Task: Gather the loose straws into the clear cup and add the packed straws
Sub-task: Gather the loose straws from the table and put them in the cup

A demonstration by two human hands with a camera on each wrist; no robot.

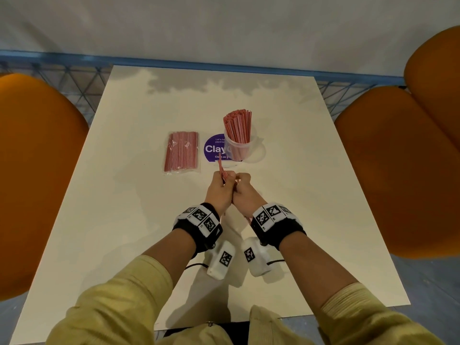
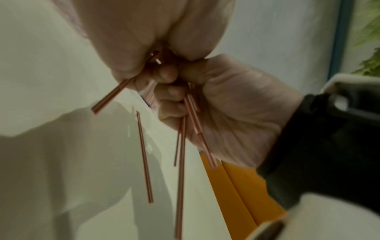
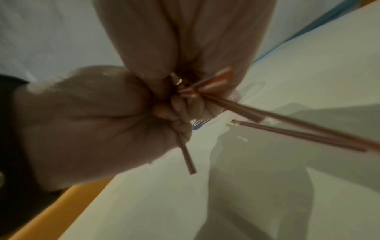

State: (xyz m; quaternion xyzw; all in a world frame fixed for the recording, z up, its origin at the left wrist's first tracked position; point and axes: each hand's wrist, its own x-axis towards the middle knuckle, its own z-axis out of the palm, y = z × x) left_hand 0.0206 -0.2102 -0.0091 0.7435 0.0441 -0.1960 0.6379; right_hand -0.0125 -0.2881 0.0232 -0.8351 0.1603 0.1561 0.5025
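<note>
Far left of the grip: an orange chair [image 1: 37, 183] beside the white table [image 1: 124, 220].

Up and left of the grip: the packed straws [image 1: 181, 151], red-and-white, sealed in a clear bag, lying flat on the table, untouched.

Straight beyond the grip: a round purple sticker [image 1: 215, 148] on the tabletop. Readable white lettering: "Clay…", the rest cut off by the cup; smaller lines begin "Let's ke…" and "Clean as y…", incomplete.

Grip, centre: left hand [image 1: 220, 192] and right hand [image 1: 245, 191] meet knuckle to knuckle above the table, both with fingers curled around one small bundle of loose straws [image 1: 222, 171]. Straw ends project upward past the left hand's fingers toward the sticker. In the left wrist view other ends hang below the palms at uneven lengths; in the right wrist view they splay apart. Both wrists wear black bands carrying square black-and-white markers.

Up and just right of the grip: the clear cup [image 1: 239, 148], upright, partly overlapping the sticker, already holding a dense stand of straws leaning slightly left.

Far right: two more orange chairs [image 1: 398, 170].
</note>
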